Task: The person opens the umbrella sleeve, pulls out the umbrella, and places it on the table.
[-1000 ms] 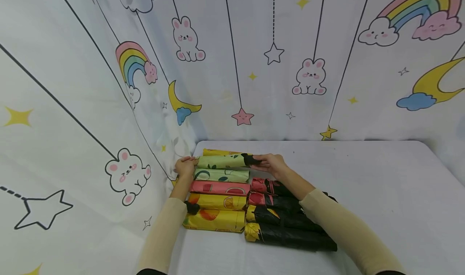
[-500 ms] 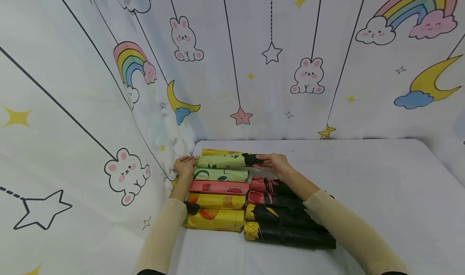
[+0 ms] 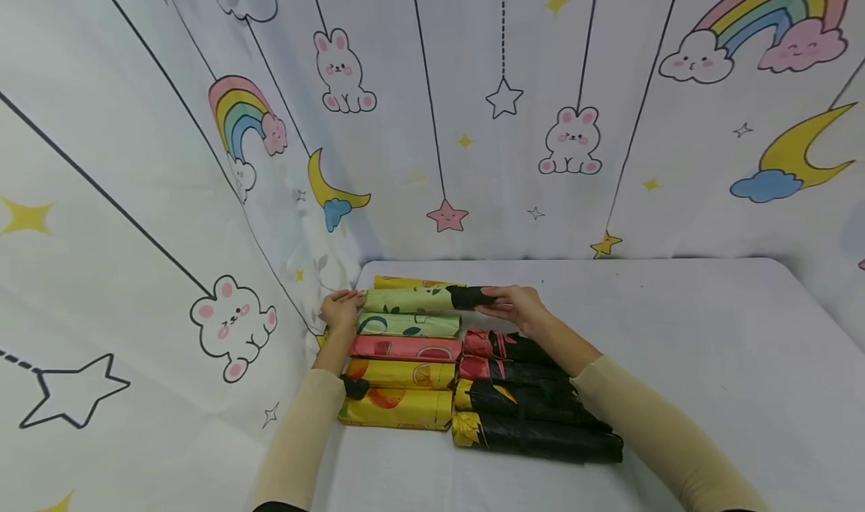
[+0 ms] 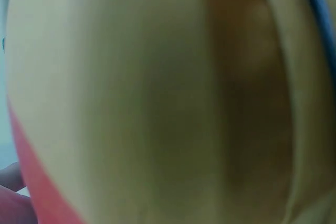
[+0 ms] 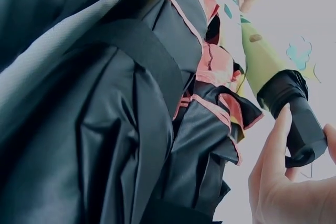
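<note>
A folded umbrella in a pale green leaf-print sleeve (image 3: 408,300) lies across the far end of the rows, its black handle end (image 3: 469,297) sticking out to the right. My left hand (image 3: 341,309) holds the sleeve's left end. At the other end, my right hand (image 3: 519,308) pinches the black handle (image 5: 302,129) between thumb and fingers, plainly seen in the right wrist view. Just nearer is another green sleeve (image 3: 408,325). Blurred yellowish material (image 4: 131,98) fills most of the left wrist view, hiding the left fingers' grip.
A red sleeve (image 3: 408,349) and yellow sleeves (image 3: 399,408) lie nearer in a column. Beside them on the right are several black folded umbrellas (image 3: 541,438) with red or yellow trim. Another yellow sleeve (image 3: 412,281) lies behind. A printed curtain (image 3: 507,159) borders the white table (image 3: 689,347).
My right hand has moved slightly right with the black handle, and more black shows beyond the green sleeve. The left hand keeps its hold on the left end.
</note>
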Demonstrator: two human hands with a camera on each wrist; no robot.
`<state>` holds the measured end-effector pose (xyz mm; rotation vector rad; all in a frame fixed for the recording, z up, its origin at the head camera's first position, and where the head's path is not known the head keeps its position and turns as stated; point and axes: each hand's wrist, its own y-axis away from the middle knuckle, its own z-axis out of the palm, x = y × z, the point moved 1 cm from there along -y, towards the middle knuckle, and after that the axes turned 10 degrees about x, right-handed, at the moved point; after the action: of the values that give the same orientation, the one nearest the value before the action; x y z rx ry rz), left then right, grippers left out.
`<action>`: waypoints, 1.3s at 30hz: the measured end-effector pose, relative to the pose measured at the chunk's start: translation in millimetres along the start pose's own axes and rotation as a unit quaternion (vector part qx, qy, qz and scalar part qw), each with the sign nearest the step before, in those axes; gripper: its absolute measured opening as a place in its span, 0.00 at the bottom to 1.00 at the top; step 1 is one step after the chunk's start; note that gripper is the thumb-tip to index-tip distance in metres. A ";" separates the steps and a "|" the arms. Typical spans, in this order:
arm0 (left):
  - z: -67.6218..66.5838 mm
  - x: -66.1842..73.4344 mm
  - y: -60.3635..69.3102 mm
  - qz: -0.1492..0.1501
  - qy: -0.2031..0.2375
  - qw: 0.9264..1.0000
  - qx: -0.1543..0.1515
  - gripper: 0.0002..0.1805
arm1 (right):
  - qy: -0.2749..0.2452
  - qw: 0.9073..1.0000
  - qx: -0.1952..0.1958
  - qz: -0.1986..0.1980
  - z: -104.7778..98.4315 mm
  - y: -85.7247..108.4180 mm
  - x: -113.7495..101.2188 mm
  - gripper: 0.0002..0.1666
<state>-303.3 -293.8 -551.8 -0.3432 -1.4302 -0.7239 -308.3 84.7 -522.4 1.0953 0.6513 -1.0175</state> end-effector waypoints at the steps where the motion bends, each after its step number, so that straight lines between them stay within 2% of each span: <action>1: -0.3 0.1 0.0 0.002 -0.005 1.000 0.001 0.21 | 0.001 1.000 0.000 -0.001 -0.6 0.3 -0.7 0.32; 10: -1.8 -0.5 0.5 0.013 -0.030 0.999 -0.002 0.28 | -0.001 1.000 0.002 -0.002 -8.1 4.7 -5.1 0.32; 15: -2.2 -0.7 0.1 0.016 -0.036 0.999 -0.001 0.28 | -0.011 1.000 0.001 0.001 -14.0 6.5 -5.2 0.28; 21: -2.1 -0.6 -1.2 0.015 -0.028 0.999 -0.003 0.28 | -0.001 1.000 -0.008 -0.010 -20.9 10.9 -8.8 0.22; 31: -2.0 -0.7 -3.0 0.008 -0.002 1.000 0.002 0.24 | 0.009 1.000 -0.018 -0.023 -29.0 20.6 -18.0 0.21; 35: -2.8 -0.7 -2.6 0.006 -0.005 1.000 -0.002 0.26 | 0.002 1.000 -0.018 -0.020 -34.6 21.5 -18.0 0.16; 39: -3.7 -0.9 -2.1 0.005 -0.013 1.000 -0.005 0.28 | -0.001 1.000 -0.016 -0.020 -39.5 21.5 -18.8 0.18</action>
<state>-301.8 -297.4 -553.7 -0.3684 -1.4493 -0.7215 -294.9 130.3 -511.7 1.0577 0.6890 -1.0393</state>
